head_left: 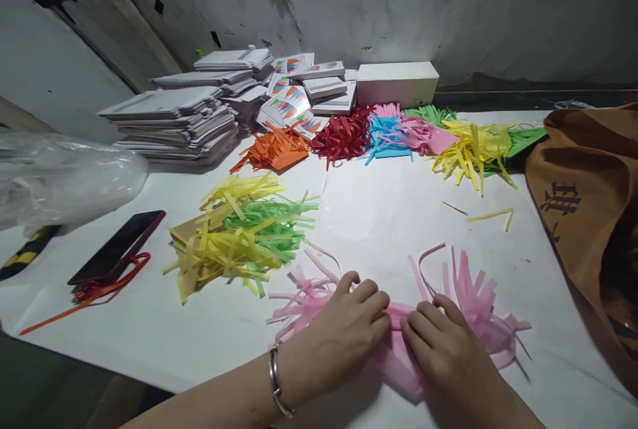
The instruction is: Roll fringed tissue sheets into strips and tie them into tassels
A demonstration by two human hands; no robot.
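Note:
Pink fringed tissue paper (pixel 399 366) lies on the white table in front of me, its cut strips spreading out at both ends. My left hand (pixel 343 326), with a silver bangle at the wrist, has its fingers curled down on the paper's middle. Close beside it, my right hand (pixel 443 343) grips the same paper with bent fingers. Between the hands the paper looks rolled or folded along its upper edge. The fingertips are partly hidden. To the left rests a pile of yellow and green fringed tissue (pixel 239 236).
Tassel bundles in orange (pixel 276 150), dark red (pixel 343 135), blue (pixel 389 140) and yellow (pixel 473 147) line the back. Behind them stand stacked white packets (pixel 174 123) and a white box (pixel 397 82). A phone (pixel 119 246) and plastic wrap (pixel 74 180) lie left; brown cloth (pixel 578 216) lies right.

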